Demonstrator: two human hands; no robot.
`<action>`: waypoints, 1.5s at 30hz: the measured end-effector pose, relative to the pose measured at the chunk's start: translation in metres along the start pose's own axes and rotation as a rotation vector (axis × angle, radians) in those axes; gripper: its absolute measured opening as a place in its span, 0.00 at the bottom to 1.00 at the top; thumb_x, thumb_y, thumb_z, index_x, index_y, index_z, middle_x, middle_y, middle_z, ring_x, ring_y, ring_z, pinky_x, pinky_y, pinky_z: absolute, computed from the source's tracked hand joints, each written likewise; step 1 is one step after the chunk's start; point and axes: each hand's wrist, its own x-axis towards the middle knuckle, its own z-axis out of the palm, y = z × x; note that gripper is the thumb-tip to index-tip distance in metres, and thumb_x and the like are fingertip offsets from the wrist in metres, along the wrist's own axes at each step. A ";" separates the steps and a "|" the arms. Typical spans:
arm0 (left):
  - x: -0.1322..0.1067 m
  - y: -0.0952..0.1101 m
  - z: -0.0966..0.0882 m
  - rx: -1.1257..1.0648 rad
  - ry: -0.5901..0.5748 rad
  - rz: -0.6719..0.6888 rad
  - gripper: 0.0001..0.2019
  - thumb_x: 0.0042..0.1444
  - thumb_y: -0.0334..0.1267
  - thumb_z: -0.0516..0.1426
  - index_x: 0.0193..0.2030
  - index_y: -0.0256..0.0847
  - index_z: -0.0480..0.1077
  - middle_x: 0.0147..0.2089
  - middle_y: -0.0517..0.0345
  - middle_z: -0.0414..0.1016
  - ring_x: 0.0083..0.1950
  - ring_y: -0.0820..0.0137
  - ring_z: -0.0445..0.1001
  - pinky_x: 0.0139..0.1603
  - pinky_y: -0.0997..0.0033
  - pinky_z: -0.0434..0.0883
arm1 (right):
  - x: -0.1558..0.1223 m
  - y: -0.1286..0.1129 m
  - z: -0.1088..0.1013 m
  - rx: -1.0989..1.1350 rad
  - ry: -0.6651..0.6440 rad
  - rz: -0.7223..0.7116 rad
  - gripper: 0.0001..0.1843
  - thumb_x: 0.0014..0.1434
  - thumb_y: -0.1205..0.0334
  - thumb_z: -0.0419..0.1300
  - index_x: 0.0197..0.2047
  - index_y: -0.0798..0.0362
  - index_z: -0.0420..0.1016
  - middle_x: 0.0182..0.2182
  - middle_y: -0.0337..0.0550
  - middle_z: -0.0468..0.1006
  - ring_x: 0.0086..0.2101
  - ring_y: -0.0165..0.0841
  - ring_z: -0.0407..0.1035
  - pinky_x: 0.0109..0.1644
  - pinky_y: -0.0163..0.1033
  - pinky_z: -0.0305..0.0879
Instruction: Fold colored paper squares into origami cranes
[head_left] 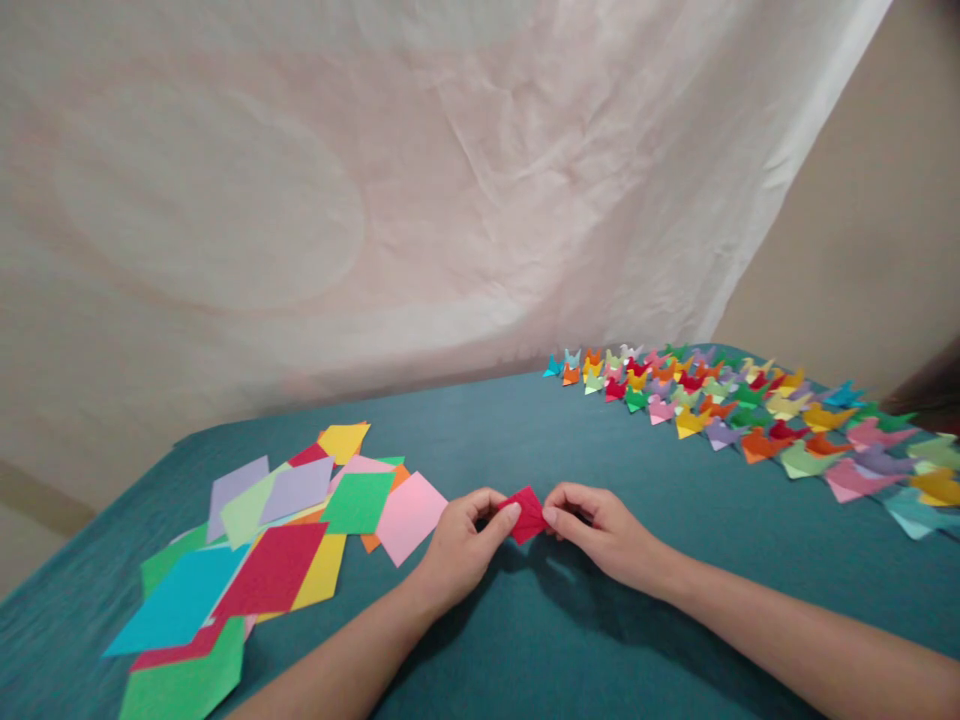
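Observation:
A small red folded paper [527,513] with crease lines is held a little above the table, between both hands. My left hand [471,540] pinches its left corner, with the thumb lying on the front face. At the right corner, my right hand [600,525] grips it between thumb and index finger. The back of the paper and the fingers behind it are hidden. Both hands cast shadows on the cloth below.
Loose colored paper squares, among them a pink sheet [411,517] and a blue sheet [180,600], lie spread on the left. Rows of folded paper birds [726,433] stand on the right. A green-blue cloth [450,430] covers the table. Behind hangs a pale curtain [420,200].

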 end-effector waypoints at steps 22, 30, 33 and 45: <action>0.001 0.001 0.000 -0.078 0.018 -0.030 0.14 0.56 0.47 0.55 0.30 0.36 0.70 0.27 0.59 0.72 0.29 0.72 0.68 0.32 0.75 0.65 | 0.000 0.000 -0.004 0.108 -0.059 0.044 0.13 0.61 0.57 0.50 0.29 0.55 0.68 0.25 0.39 0.71 0.28 0.30 0.65 0.34 0.35 0.61; 0.001 0.002 -0.001 -0.056 0.008 -0.032 0.14 0.56 0.46 0.55 0.31 0.36 0.71 0.27 0.59 0.71 0.29 0.72 0.68 0.31 0.75 0.65 | -0.001 0.001 -0.002 -0.007 -0.041 0.054 0.10 0.59 0.59 0.54 0.30 0.55 0.69 0.23 0.35 0.67 0.24 0.27 0.59 0.28 0.32 0.54; 0.001 0.002 -0.001 -0.043 -0.003 -0.028 0.14 0.57 0.46 0.54 0.32 0.36 0.71 0.28 0.59 0.72 0.30 0.72 0.68 0.32 0.75 0.65 | 0.000 0.001 -0.001 -0.024 -0.022 0.040 0.11 0.59 0.58 0.54 0.29 0.55 0.68 0.22 0.35 0.66 0.24 0.26 0.58 0.27 0.31 0.53; 0.000 -0.002 0.003 0.159 0.092 0.148 0.06 0.55 0.38 0.57 0.37 0.40 0.72 0.38 0.57 0.74 0.42 0.68 0.71 0.45 0.71 0.65 | -0.001 -0.005 -0.003 -0.172 0.095 -0.202 0.05 0.58 0.64 0.55 0.32 0.54 0.69 0.28 0.40 0.69 0.30 0.30 0.63 0.36 0.34 0.59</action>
